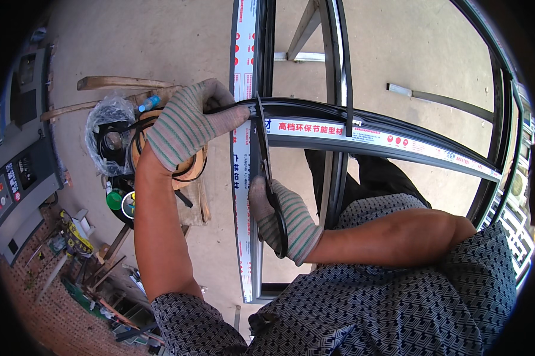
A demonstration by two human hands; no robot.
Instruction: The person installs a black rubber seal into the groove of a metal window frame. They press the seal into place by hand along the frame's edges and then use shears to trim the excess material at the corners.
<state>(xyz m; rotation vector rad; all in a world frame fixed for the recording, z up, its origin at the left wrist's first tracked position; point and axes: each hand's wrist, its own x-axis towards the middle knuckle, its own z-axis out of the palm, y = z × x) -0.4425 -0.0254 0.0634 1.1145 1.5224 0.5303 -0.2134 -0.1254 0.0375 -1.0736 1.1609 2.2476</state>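
Both hands wear striped knit gloves. My left hand (193, 118) pinches a black rubber sealing strip (306, 108) at the upper left corner of a window frame bar. The strip runs right along the film-covered crossbar (368, 135) of a large metal frame (244, 196). My right hand (291, 222) is closed around the black handles of a pair of scissors (263, 145). Its blades point away from me and reach the strip just right of my left fingertips. Whether the blades are apart around the strip is hard to make out.
Left of the frame, a wooden stool (199, 172) carries a coil of black strip, beside a clear plastic bag (110, 110) and a blue-capped bottle (149, 104). A green-lidded container (114, 199) stands below. A grey machine (24, 190) lines the far left, with tools and scraps near it.
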